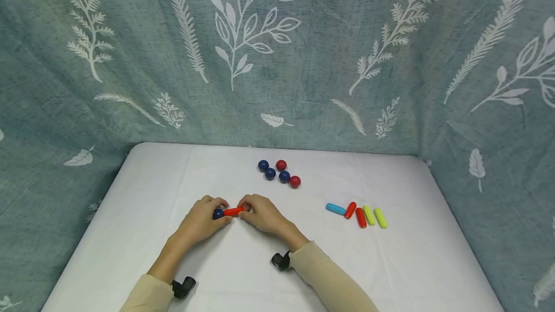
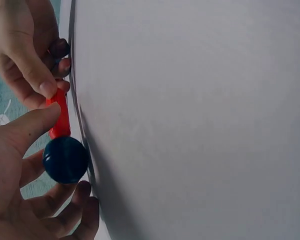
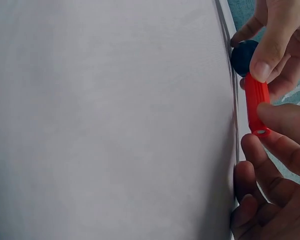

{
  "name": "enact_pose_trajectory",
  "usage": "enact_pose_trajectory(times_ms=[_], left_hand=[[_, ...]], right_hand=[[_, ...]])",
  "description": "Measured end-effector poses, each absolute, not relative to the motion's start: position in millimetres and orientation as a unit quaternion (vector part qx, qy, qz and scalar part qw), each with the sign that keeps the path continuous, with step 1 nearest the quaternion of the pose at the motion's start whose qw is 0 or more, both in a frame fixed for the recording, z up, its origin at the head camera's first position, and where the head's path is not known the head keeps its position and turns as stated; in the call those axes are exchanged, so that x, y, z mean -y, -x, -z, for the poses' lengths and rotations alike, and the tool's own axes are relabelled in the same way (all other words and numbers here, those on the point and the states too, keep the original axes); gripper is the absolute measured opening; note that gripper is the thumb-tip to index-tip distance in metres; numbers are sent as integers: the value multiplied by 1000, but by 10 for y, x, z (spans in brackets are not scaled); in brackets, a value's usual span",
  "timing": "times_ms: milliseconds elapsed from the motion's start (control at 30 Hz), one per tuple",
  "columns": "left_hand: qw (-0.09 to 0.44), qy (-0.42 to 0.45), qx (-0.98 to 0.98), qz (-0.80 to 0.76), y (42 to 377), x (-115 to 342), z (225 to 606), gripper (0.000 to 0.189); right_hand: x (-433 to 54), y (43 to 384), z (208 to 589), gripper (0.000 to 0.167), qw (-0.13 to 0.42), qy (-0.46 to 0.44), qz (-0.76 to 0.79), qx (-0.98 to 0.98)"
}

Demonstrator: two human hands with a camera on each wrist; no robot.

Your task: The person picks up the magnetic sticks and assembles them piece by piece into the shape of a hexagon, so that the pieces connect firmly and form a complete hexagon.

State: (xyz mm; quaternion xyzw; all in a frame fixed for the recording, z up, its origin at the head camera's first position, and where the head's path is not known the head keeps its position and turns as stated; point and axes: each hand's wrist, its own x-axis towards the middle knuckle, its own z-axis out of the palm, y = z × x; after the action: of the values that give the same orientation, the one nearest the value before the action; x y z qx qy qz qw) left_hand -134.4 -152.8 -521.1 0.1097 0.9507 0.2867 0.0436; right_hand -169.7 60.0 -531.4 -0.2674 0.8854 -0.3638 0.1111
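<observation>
A blue ball point(image 1: 218, 214) meets one end of a ridged red rod point(image 1: 233, 212), the two in line between the hands. My left hand point(image 1: 200, 221) holds this joined pair. Its thumb lies on the rod near the ball, as the left wrist view shows of the ball point(image 2: 65, 160) and rod point(image 2: 60, 117). From the other side, my right hand point(image 1: 263, 214) pinches the free end of the rod between thumb and forefinger. That end of the rod point(image 3: 256, 107) carries a small silvery disc in the right wrist view.
Farther back on the white table point(image 1: 303, 273) lie blue balls point(image 1: 270, 174) and red balls point(image 1: 295, 182). To the right is a row of short rods: a blue rod point(image 1: 336, 209), red rods point(image 1: 361, 217) and yellow-green rods point(image 1: 380, 218). A patterned green cloth point(image 1: 321, 110) hangs behind.
</observation>
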Motion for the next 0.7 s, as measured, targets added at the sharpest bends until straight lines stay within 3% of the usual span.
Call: enact_pose_trajectory(times_ms=[267,700], left_hand=[[40,-121,-948,-292,1368,1432,5208,22],[44,-122,-947,-292,1389,1425,5228,19]], right_hand=[[-618,1706,5326,13,111,258,378,-882],[-643,1683,5320,15,111,248,389,-880]])
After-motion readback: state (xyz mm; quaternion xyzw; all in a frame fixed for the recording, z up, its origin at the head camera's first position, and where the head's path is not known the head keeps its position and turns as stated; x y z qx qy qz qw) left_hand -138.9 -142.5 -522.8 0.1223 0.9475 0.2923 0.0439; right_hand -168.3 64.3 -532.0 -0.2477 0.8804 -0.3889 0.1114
